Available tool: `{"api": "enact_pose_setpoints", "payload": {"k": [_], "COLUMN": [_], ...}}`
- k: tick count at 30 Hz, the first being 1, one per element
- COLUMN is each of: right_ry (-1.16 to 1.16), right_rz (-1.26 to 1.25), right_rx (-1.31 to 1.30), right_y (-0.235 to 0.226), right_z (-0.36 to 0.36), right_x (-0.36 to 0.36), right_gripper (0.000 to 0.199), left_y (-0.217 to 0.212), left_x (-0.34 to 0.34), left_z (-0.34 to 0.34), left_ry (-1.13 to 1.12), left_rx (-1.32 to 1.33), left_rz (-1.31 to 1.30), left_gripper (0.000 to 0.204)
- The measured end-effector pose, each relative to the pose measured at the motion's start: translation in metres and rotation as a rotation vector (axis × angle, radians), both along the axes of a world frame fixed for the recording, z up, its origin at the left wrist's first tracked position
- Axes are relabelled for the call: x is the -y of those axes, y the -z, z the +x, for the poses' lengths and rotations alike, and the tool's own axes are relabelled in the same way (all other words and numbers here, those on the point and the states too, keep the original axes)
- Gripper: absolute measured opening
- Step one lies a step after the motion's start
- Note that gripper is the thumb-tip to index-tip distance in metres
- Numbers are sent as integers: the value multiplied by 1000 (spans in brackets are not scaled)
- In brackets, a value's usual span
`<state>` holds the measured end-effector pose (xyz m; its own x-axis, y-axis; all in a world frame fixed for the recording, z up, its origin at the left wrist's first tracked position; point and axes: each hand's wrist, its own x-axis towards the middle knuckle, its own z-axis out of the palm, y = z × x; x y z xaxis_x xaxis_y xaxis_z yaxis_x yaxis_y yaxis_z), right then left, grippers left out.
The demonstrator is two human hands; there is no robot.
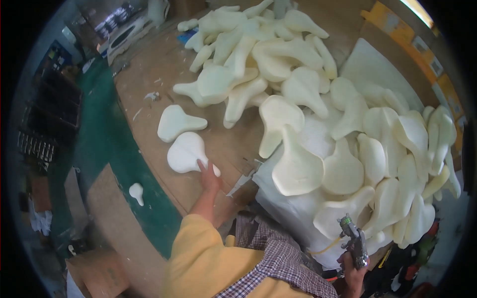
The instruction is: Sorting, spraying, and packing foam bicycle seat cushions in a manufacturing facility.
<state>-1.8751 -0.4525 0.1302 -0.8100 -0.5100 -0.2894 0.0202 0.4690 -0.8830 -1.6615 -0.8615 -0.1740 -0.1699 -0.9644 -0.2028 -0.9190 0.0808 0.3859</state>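
Observation:
My left hand (208, 177) reaches out over a wooden table (149, 74) and rests on the narrow end of a cream foam saddle-shaped pad (185, 152) lying flat; whether the fingers grip it I cannot tell. A second loose pad (177, 122) lies just beyond it. My right hand (354, 270) is low at the right, closed around the grip of a metal spray gun (354, 239) with a yellowish hose, its nozzle pointing up beside the pile.
A big heap of several cream foam pads (298, 89) covers the table's far and right side, over white sheet material (293, 213). One small pad (136, 192) lies on the green floor. A cardboard box (97, 270) stands lower left.

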Motion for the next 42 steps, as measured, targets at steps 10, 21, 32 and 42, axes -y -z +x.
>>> {"api": "enact_pose_setpoints", "payload": {"k": [10,21,32,42], "right_ry": [-212,-314,-320,-256], "right_rz": [74,102,-32,-137], "right_rx": [-59,81,-57,-61], "right_y": [-16,-17,-29,-19], "right_z": [-2,21,28,25], "right_x": [136,168,133,40], "right_gripper": [38,44,50,50], "left_y": [-123,-3,-104,-222], "left_x": [92,188,91,-19], "left_z": [60,83,40,-57], "left_ry": [-20,-571,-149,402], "left_rx": [-734,-816,-740,-459], "left_rz": [529,185,307,170], "left_gripper": [57,63,56,53]}}
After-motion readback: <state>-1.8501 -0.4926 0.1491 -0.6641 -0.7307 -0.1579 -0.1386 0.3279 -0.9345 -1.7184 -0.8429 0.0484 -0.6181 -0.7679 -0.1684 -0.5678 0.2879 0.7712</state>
